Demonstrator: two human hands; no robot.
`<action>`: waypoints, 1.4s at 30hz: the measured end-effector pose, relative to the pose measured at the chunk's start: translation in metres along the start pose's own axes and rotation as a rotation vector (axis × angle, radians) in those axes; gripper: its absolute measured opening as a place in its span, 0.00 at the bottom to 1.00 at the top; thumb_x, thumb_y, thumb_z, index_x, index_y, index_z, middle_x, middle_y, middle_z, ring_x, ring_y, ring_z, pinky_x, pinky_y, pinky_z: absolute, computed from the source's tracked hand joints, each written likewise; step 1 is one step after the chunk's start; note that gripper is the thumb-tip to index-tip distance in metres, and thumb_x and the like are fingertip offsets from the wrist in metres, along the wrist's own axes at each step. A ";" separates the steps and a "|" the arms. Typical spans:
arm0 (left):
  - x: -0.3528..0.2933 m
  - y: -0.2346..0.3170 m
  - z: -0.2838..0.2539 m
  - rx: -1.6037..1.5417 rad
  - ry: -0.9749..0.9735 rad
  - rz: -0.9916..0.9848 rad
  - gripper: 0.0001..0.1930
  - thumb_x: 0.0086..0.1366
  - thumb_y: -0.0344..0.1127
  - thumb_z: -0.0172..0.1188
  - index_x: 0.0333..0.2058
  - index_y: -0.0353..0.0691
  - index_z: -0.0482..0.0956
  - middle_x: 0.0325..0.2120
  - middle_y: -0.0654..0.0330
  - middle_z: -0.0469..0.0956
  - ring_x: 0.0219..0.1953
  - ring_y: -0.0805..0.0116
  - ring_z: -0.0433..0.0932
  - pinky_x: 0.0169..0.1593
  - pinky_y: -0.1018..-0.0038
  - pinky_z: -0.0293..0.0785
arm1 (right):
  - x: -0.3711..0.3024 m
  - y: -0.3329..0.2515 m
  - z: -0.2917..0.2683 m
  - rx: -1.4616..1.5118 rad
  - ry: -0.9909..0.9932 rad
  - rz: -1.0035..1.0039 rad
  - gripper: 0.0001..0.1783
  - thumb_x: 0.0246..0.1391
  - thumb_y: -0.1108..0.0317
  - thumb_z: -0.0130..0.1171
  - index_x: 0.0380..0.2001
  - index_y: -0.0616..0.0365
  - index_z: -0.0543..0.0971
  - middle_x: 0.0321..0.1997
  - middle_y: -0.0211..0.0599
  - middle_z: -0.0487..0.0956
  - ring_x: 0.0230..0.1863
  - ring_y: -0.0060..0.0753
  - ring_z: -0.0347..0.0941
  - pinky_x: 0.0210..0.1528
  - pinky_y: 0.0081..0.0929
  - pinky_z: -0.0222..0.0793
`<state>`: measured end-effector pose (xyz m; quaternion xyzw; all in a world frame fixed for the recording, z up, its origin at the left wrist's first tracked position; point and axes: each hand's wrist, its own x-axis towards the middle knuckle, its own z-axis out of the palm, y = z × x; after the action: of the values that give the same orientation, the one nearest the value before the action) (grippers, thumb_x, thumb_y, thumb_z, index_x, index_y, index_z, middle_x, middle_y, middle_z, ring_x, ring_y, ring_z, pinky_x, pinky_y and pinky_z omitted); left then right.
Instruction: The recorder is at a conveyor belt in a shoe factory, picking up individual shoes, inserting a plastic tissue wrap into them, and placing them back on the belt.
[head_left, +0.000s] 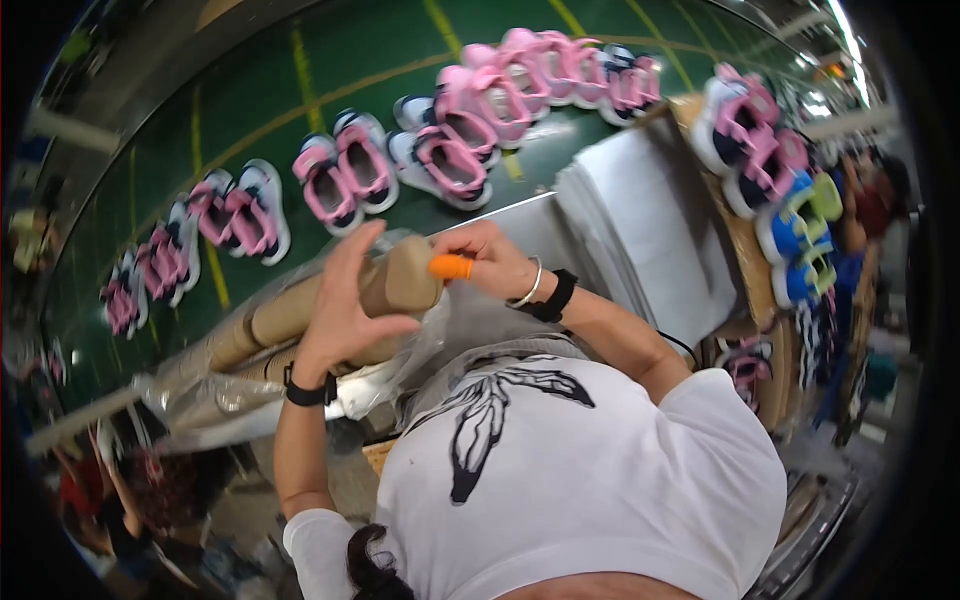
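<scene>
Tan-brown moulded pieces (283, 312), nested in long stacks, lie in a clear plastic bag (412, 352) in front of me; they look like shoe inserts. My left hand (345, 312) is spread over the near end of one stack, thumb wide of the fingers. At the stack's end, my right hand (487, 262) pinches the edge of the end brown piece (411, 274). An orange finger cover (450, 267) sits on my right hand; the exact grip beneath it is partly hidden.
Beyond the bag, pink and navy children's shoes (345, 170) stand in pairs on a green, yellow-lined conveyor belt (250, 95). To my right are a stack of white paper sheets (650, 225) and a cardboard box (715, 170) with more shoes, including blue-green ones (800, 238).
</scene>
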<state>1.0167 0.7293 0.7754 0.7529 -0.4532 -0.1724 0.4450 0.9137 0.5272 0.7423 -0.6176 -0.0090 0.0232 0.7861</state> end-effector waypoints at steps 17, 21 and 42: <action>-0.041 -0.009 0.075 -0.511 -0.331 -0.512 0.21 0.57 0.26 0.53 0.50 0.34 0.64 0.39 0.62 0.70 0.38 0.72 0.72 0.43 0.77 0.70 | -0.178 -0.010 -0.190 -1.879 0.658 0.061 0.29 0.41 0.57 0.64 0.48 0.54 0.72 0.58 0.38 0.67 0.62 0.45 0.57 0.60 0.45 0.54; -0.050 -0.002 0.073 -0.816 -0.451 -0.568 0.18 0.57 0.23 0.52 0.48 0.33 0.65 0.43 0.60 0.72 0.40 0.72 0.73 0.44 0.77 0.70 | -0.195 0.011 -0.250 -1.458 0.843 -0.074 0.09 0.47 0.68 0.59 0.34 0.55 0.80 0.37 0.33 0.79 0.39 0.35 0.74 0.42 0.31 0.69; 0.060 0.083 0.152 -0.538 -1.015 0.221 0.42 0.61 0.53 0.57 0.63 0.34 0.50 0.62 0.53 0.58 0.65 0.56 0.54 0.65 0.63 0.51 | -0.032 -0.134 -0.066 -1.156 0.712 -0.785 0.49 0.30 0.62 0.76 0.56 0.54 0.60 0.53 0.48 0.65 0.52 0.53 0.66 0.51 0.40 0.66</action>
<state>0.9035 0.5855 0.7703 0.3847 -0.6258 -0.5732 0.3630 0.8884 0.4303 0.8571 -0.8507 0.0156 -0.4641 0.2463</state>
